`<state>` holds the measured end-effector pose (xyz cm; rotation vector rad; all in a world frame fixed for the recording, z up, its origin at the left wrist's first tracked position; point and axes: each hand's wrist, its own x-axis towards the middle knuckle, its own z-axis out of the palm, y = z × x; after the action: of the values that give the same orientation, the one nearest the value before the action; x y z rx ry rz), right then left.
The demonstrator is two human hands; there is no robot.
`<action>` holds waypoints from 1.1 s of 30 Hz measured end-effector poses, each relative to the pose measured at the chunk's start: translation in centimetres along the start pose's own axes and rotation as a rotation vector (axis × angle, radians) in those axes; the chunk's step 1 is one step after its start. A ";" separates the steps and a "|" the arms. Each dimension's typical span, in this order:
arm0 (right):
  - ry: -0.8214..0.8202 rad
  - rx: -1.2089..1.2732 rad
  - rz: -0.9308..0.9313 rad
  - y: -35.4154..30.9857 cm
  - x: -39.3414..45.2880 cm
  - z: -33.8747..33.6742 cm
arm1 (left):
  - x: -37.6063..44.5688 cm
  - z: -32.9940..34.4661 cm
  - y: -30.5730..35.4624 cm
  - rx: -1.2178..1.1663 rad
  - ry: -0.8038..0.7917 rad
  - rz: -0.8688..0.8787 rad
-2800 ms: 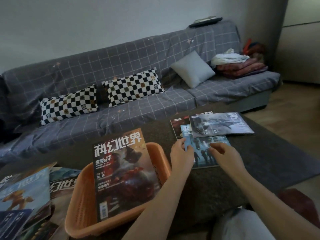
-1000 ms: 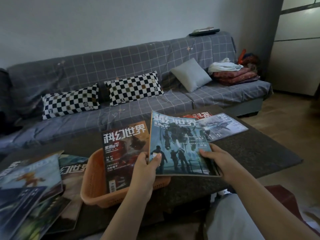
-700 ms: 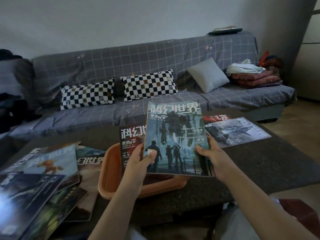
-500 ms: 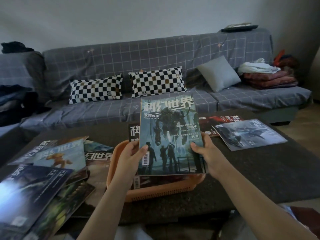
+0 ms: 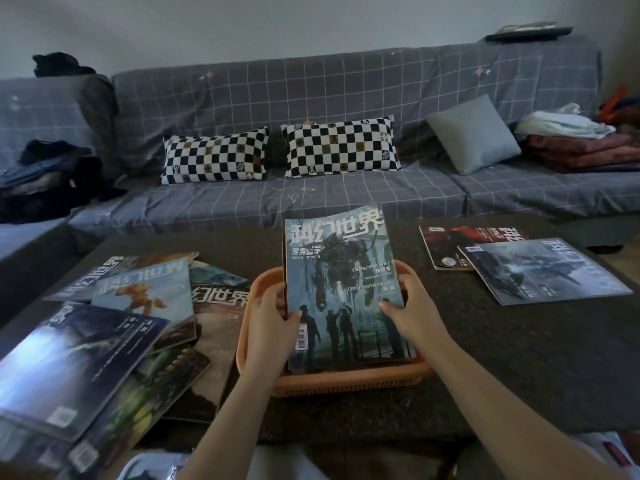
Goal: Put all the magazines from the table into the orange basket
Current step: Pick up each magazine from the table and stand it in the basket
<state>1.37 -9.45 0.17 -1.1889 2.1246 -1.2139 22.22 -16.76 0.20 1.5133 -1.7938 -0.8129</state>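
Since the earlier frames, both hands have carried the blue magazine [image 5: 341, 292] from the right of the table leftward and lowered it onto the basket [image 5: 332, 375]. It now sits at frame centre, over the basket, lying on another magazine already inside; only that one's edges show. Its long axis runs toward the sofa, title end far and raised past the far rim, near end down inside the near wall. Cover faces up, title upright to the viewer.

Left hand [image 5: 273, 320]: fingers closed on the magazine's left edge, thumb on the cover near the barcode. Right hand [image 5: 412, 306]: fingers closed on the right edge, thumb on the cover.

The basket is orange and stands on the dark table [image 5: 502, 358], near the front edge.

Left of the basket, a loose pile [image 5: 104, 330] of overlapping magazines fills the lower left of the frame; one touches the basket's left wall. At right centre, well apart from the basket, a grey-blue magazine [image 5: 543, 271] overlaps a red magazine [image 5: 450, 244]; both lie flat with titles turned sideways.

Behind the table, a grey checked sofa [image 5: 311, 98] holds two checkerboard cushions [image 5: 339, 147], a grey cushion [image 5: 474, 133] and folded blankets [image 5: 581, 147] at upper right.
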 end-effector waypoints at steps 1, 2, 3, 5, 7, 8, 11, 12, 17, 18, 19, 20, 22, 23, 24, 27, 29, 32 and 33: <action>0.014 -0.050 -0.004 0.1 0.0 0.1 | 0.0 0.0 -0.1 0.017 0.009 0.006; 0.021 -0.106 -0.013 0.1 0.0 0.1 | 0.0 0.0 -0.1 0.026 0.014 0.009; 0.022 -0.160 -0.020 0.0 0.0 0.2 | 0.0 0.0 -0.1 0.027 0.020 0.010; 0.014 -0.234 -0.020 0.1 -0.3 0.3 | -0.2 0.0 0.0 0.011 0.043 0.013; 0.007 -0.275 -0.030 0.1 -0.5 0.2 | -0.4 -0.1 0.1 -0.023 0.050 0.009; 0.004 -0.271 -0.044 0.1 -0.5 0.1 | -0.5 -0.2 0.1 -0.024 0.043 0.001; -0.034 -0.178 -0.033 0.2 -0.6 0.1 | -0.7 -0.4 0.2 -0.033 0.010 -0.024; -0.059 -0.144 -0.009 0.2 -0.5 0.1 | -0.7 -0.4 0.1 -0.041 0.007 -0.024; -0.111 -0.055 0.002 0.1 -0.2 0.1 | -0.6 -0.7 0.0 -0.088 -0.011 -0.045; -0.125 -0.029 0.004 0.1 -0.1 0.1 | -0.5 -0.7 0.0 -0.120 -0.016 -0.065; -0.136 -0.006 0.006 0.0 -0.1 0.0 | -0.4 -0.8 -0.1 -0.152 -0.021 -0.084; -0.144 0.010 0.008 -0.1 0.0 0.0 | -0.4 -0.8 -0.3 -0.183 -0.035 -0.098; -0.154 0.029 0.011 -0.2 0.0 -0.1 | -0.2 -0.7 -0.5 -0.257 -0.077 -0.115; -0.161 0.032 0.011 -0.2 0.0 -0.1 | -0.2 -0.7 -0.5 -0.296 -0.101 -0.115; -0.171 0.029 0.009 -0.2 0.0 -0.1 | -0.2 -0.7 -0.4 -0.340 -0.128 -0.116; -0.207 0.068 0.064 -0.3 0.1 0.3 | -0.1 -0.4 0.2 -0.520 -0.257 -0.246; -0.226 0.183 0.152 -0.4 0.2 0.5 | -0.1 -0.4 0.7 -0.658 -0.362 -0.355; -0.259 0.235 0.207 -0.5 0.3 0.4 | -0.1 -0.6 0.8 -0.741 -0.434 -0.374; -0.261 0.238 0.206 -0.4 0.4 0.4 | -0.1 -0.6 0.8 -0.753 -0.448 -0.365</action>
<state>1.64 -10.04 0.31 -0.9420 1.8045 -1.1152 22.27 -16.62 1.19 1.1951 -1.2355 -1.8749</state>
